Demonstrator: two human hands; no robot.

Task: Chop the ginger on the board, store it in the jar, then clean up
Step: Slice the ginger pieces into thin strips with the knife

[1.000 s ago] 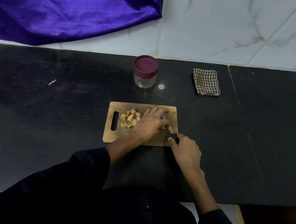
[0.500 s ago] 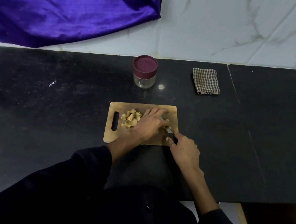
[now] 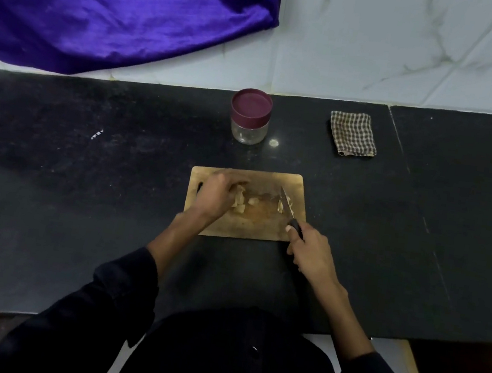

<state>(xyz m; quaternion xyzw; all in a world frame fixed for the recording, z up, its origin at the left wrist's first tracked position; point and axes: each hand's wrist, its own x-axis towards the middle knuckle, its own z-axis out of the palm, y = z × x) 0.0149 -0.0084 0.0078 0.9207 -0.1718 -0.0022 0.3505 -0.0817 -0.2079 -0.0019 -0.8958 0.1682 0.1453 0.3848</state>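
Observation:
The wooden cutting board (image 3: 259, 227) lies on the black counter in front of me. Chopped ginger pieces (image 3: 241, 202) sit on its left half, and a few more lie by the knife blade. My left hand (image 3: 213, 196) is over the board's left end, blurred, with its fingers curled round the ginger pile. Near the board's right corner my right hand (image 3: 311, 254) grips the black handle of the knife (image 3: 286, 202), whose blade points away from me over the board. Behind the board stands the clear jar (image 3: 250, 116) with its maroon lid on.
A folded checked cloth (image 3: 353, 133) lies at the back right of the black counter (image 3: 80, 196). Purple fabric (image 3: 121, 7) hangs over the marble wall at the back left. The counter's front edge runs just in front of my body.
My left hand has slid from the board's middle beside the blade to its left end, over the ginger pile. The knife now stands clear of it on the right side.

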